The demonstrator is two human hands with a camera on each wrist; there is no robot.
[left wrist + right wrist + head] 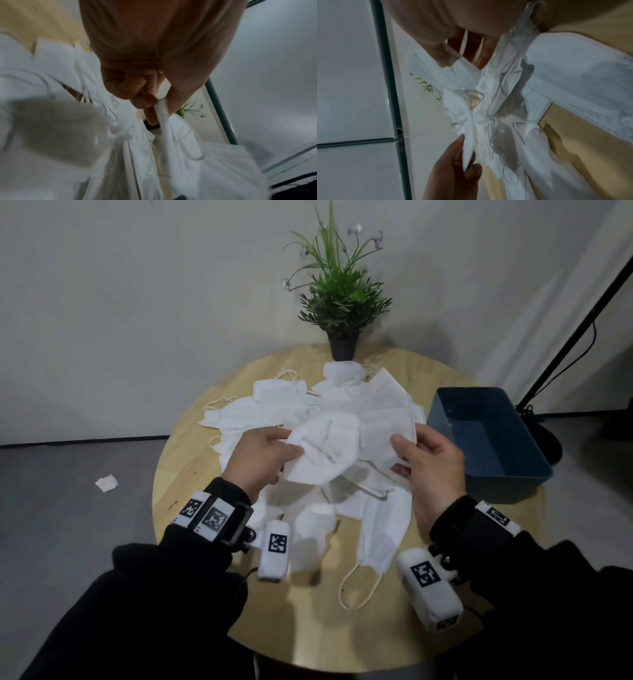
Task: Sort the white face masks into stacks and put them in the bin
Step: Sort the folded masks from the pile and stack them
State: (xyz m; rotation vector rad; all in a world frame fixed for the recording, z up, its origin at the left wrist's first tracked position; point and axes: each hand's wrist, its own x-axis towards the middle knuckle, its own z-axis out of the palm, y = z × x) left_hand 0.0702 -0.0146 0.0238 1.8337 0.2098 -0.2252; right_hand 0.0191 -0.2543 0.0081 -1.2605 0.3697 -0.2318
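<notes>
Over the middle of the head view, both hands are raised above a round wooden table [191, 419], each reaching in from a black sleeve at the bottom corners of the frame. The left hand [260, 455] pinches the left edge of a folded white mask [323, 450], thumb on top and fingers curled beneath; the left wrist view shows that edge squeezed between thumb and fingers [150, 108]. The right hand [431, 463] grips the right side of another mask [387, 426], thumb pressed on its upper face and fingers tucked under. Both are lifted slightly over the loose pile of white masks [281, 405] spread across the centre of the table. One pleated mask [383, 529] lies flat at lower centre, its ear loop trailing toward the near edge. A blue bin [445, 405] stands at the right of the frame, just beside the right hand, with nothing visible inside. A potted plant [342, 299] stands at the top centre, behind the pile.
</notes>
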